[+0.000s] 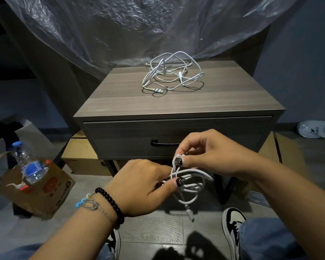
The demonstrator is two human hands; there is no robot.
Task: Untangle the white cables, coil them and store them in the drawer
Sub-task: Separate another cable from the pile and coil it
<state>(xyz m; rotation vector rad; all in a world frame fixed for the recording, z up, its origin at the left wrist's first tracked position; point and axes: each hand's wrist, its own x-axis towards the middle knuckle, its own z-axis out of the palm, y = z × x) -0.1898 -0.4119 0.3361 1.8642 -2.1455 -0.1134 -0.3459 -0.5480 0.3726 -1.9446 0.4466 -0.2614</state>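
Both hands pinched one white cable [188,186] before the shut drawer [176,136].
Left hand [141,186] and right hand [208,152] fingers hid its coils; tangled cables [173,74] lay near the nightstand's [120,94] back edge.

Cables above and before the drawer

We see tangled white cables [172,72] on the grey wooden nightstand surface [120,98], its closed drawer [120,136] below, a plastic water bottle [29,164] left.

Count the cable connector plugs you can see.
3. Two lie in the tangled cables on the nightstand, front-left and centre; one dangles below the hands. More may be hidden.
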